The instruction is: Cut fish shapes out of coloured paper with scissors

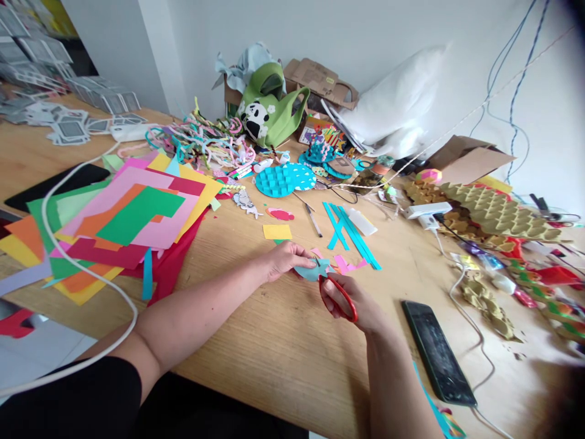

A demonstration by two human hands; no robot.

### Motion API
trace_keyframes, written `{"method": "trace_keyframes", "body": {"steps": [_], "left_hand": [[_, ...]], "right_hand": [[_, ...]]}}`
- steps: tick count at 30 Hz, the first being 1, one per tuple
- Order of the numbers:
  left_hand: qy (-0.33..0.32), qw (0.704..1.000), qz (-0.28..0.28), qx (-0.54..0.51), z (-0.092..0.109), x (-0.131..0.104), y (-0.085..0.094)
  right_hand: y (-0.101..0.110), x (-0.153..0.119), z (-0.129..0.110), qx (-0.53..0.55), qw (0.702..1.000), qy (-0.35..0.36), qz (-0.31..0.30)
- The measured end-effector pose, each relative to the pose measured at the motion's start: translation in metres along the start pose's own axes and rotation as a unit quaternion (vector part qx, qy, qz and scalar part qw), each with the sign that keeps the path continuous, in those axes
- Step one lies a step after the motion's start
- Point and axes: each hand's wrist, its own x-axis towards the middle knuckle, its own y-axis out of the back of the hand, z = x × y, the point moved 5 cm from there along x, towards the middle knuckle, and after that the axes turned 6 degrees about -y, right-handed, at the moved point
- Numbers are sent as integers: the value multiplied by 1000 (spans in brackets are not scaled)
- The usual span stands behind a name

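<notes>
Between the thumb and fingers of my left hand (286, 261) is a small piece of light blue paper (308, 272), held just above the table. My right hand (359, 299) grips a pair of red-handled scissors (343, 294), its fingers through the loops. The blades point at the paper and are partly hidden by it, so I cannot tell how far they are apart. Pink paper scraps (350, 264) lie just beyond the paper. A yellow paper rectangle (276, 231) sits farther back, near a pen (313, 219).
Coloured paper sheets (137, 213) are piled on the left, with a white cable (46, 213) across them. Blue strips (354, 235) lie beyond my hands. A phone (437, 350) is at the right. Pipe cleaners (205, 143), a green panda bag (272, 110) and egg cartons (489, 207) line the back.
</notes>
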Motion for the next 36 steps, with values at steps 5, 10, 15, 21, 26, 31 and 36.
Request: {"method": "trace_keyframes", "body": {"steps": [5, 10, 15, 21, 26, 31, 36], "left_hand": [[-1, 1000, -1, 3, -1, 0, 0], [-1, 1000, 15, 7, -1, 0, 1], [-1, 1000, 16, 1, 0, 0, 1], [3, 1000, 3, 3, 0, 0, 0], [5, 1000, 2, 7, -1, 0, 0], [7, 1000, 3, 3, -1, 0, 1], [9, 1000, 7, 0, -1, 0, 1]], "right_hand": [[0, 0, 1, 4, 1000, -9, 6], [1, 0, 1, 11, 1000, -16, 13], [1, 0, 0, 12, 1000, -19, 18], [1, 0, -4, 5, 1000, -15, 24], [1, 1, -2, 2, 1000, -16, 24], [1, 1, 1, 4, 999, -28, 26], [1, 1, 1, 10, 999, -29, 31]]}}
